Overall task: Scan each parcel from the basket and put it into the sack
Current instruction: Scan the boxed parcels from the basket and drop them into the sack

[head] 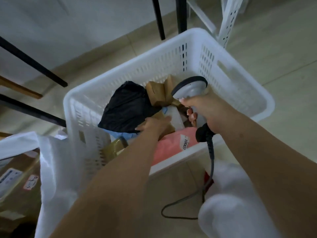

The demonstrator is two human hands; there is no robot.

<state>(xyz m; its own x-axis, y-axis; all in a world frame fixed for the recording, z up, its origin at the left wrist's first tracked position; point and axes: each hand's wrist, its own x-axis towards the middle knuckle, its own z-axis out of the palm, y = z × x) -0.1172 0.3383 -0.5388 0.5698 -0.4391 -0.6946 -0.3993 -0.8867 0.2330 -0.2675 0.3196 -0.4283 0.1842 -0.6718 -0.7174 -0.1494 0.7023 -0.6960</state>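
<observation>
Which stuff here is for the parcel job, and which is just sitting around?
For the job:
white basket
black parcel
pink parcel
brown parcels
scanner, gripped by the right hand
left hand, reaching in
white sack

Just around:
black legs
white rack post

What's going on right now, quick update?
Right hand grips scanner. Left hand down in basket, fingers on brown parcel. Black bag alongside. Sack open at left.
</observation>
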